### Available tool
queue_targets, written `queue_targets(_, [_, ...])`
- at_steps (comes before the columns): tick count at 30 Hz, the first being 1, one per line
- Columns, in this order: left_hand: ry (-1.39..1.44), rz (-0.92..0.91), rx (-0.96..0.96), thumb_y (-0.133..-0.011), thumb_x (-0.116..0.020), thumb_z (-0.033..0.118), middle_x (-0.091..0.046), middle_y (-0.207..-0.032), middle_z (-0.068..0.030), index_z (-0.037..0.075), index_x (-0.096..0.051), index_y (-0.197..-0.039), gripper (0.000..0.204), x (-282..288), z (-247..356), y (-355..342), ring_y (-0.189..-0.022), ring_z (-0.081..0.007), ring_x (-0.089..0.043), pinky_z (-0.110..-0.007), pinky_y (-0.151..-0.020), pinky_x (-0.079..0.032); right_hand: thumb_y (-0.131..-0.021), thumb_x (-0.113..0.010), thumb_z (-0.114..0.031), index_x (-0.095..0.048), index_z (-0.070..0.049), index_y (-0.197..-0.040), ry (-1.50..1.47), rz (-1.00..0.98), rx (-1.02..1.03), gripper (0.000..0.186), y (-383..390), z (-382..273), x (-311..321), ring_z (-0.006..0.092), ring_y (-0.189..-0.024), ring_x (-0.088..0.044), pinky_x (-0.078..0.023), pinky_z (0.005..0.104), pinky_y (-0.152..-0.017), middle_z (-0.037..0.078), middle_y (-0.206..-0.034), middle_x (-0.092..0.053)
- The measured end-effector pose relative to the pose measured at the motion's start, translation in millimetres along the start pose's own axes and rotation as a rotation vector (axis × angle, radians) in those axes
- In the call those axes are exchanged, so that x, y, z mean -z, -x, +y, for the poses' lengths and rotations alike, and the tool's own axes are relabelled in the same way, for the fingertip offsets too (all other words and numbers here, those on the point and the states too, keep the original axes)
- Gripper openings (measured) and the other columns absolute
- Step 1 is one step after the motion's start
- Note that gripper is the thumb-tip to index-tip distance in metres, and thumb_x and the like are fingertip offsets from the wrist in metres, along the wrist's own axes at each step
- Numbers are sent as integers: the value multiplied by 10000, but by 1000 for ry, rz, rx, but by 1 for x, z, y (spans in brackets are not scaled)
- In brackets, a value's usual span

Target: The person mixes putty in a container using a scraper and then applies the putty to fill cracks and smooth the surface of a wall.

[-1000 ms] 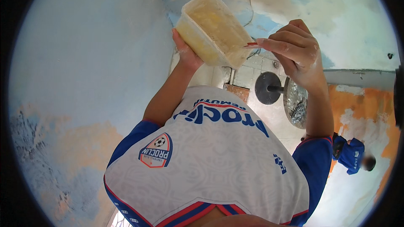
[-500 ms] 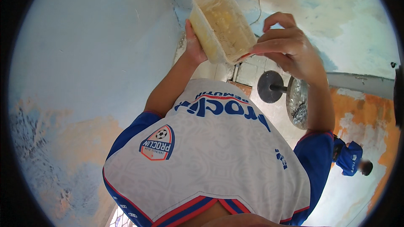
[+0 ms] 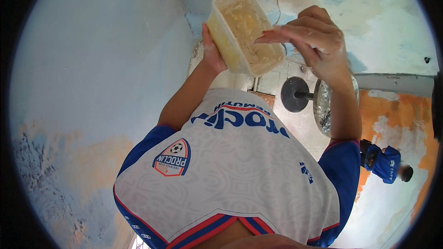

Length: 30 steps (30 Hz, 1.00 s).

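A rectangular translucent plastic tub (image 3: 224, 44), its inside coated with pale, pasty residue, is tilted with its opening toward me. My left hand (image 3: 213, 54) grips it from the left side and underneath, the thumb up along the outer wall. Over the tub's right side, my right hand (image 3: 319, 37) pinches a thin, flat reddish-brown piece (image 3: 268, 36) that looks like a small scraper. Its tip points left across the opening, and whether it touches the residue I cannot tell. Part of the piece is hidden by the fingers.
A round-topped table with a dark pedestal base (image 3: 294, 94) appears beyond my right forearm. Patchy pale-blue wall (image 3: 101, 64) rises close on the left. A thin cable (image 3: 278, 0) hangs behind the tub. Another person in a blue shirt (image 3: 386, 163) is farther right, near a peeling orange wall (image 3: 392, 110).
My right hand has lifted the flat piece from the tub's near right rim to over its opening. The tub stays in my left hand, shifted only slightly.
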<state>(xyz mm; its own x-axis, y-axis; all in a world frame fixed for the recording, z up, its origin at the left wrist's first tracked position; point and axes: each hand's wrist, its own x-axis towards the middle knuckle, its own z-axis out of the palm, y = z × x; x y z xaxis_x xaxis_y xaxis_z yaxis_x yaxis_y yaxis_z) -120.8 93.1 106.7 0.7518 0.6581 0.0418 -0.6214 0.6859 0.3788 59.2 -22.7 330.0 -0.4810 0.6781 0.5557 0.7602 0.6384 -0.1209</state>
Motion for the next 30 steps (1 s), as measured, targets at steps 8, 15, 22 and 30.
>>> queue_targets(8, [24,66,-103,-835,-257,985,-445,-1612,-106,181,-340,-1621,1127,-1,1,4,-1463,-328,-464,-552,-1192,-414,-907,-727,83,-776,-21,-1140,52,228,-325,260,26,3,14,139,-835,-706,-550,242,-743,104,-973,-766])
queue_targets(15, [-44,107,-397,-833,-374,966,-433,-1610,-66,206,-318,-1624,1099,-3,11,13,-1475,-304,-438,-519,-1211,-395,-970,-705,9,-752,33,-1170,-219,556,-739,207,36,3,-10,109,-918,-702,-562,250,-836,98,-1039,-762])
queue_targets(22, [-102,184,-444,-849,-339,965,-452,-1595,-42,177,-369,-1592,1084,-8,14,23,-1476,-248,-437,-448,-1208,-397,-952,-707,-18,-761,9,-1171,-159,348,-888,227,27,8,-7,163,-927,-737,-576,297,-836,127,-1039,-778])
queue_targets(30, [-149,206,-541,-846,-389,954,-457,-1595,-59,165,-371,-1594,1087,-6,7,19,-1460,-256,-461,-454,-1189,-423,-935,-715,-87,-765,0,-1137,29,300,-848,225,31,26,-18,269,-871,-757,-576,340,-817,176,-1040,-774])
